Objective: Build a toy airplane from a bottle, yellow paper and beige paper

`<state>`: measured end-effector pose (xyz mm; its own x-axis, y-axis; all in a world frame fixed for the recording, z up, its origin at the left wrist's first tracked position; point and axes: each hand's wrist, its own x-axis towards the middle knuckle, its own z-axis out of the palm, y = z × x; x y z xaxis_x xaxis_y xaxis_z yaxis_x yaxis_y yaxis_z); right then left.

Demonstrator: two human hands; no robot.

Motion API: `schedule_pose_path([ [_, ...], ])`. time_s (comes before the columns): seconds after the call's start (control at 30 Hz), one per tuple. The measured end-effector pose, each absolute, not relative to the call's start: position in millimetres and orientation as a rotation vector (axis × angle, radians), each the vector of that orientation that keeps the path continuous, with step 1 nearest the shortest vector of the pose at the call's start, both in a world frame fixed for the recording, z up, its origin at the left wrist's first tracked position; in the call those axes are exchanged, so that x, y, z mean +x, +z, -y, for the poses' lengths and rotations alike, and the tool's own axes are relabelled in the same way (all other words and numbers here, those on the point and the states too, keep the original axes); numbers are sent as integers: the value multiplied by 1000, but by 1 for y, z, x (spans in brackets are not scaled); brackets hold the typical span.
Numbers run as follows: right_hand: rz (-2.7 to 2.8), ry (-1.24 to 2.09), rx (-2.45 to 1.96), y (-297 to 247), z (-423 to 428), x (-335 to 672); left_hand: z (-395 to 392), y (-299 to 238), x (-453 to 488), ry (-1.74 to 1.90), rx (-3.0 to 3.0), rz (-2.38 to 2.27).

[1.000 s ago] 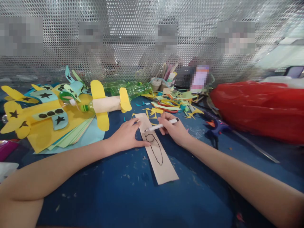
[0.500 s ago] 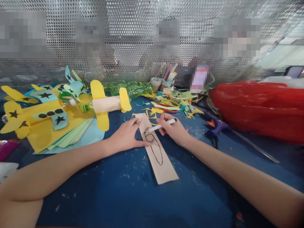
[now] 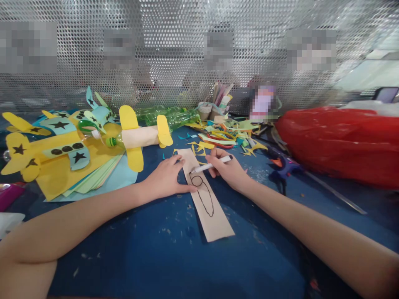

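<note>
A long tan paper strip [image 3: 208, 207] lies on the blue table [image 3: 174, 257], with a black oval outline and a small circle drawn on it. My left hand [image 3: 165, 177] lies flat on the strip's left edge, fingers spread, pinning it down. My right hand [image 3: 227, 168] grips a white marker [image 3: 212, 165], whose tip touches the strip just above the small circle.
Paper-and-bottle toy planes [image 3: 137, 137] and a stack of coloured sheets [image 3: 77, 170] sit at the left. Paper scraps [image 3: 224, 139] and a green bottle [image 3: 174, 116] lie behind. A red plastic bag [image 3: 339, 141] and a blue glue gun [image 3: 285, 168] are at the right. A perforated metal screen [image 3: 187, 50] stands behind.
The marker tip has moved slightly up and left along the strip, near the small circle. My left hand has stayed in place.
</note>
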<state>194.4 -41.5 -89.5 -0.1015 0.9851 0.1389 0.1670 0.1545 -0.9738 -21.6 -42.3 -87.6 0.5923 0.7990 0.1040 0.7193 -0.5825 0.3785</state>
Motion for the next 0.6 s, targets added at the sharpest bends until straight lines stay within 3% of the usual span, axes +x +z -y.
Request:
schedule_pose_path([
  [0.6,1475,1124,-1140,-84,38,199,42,-86,-21,353,2525,-1236],
])
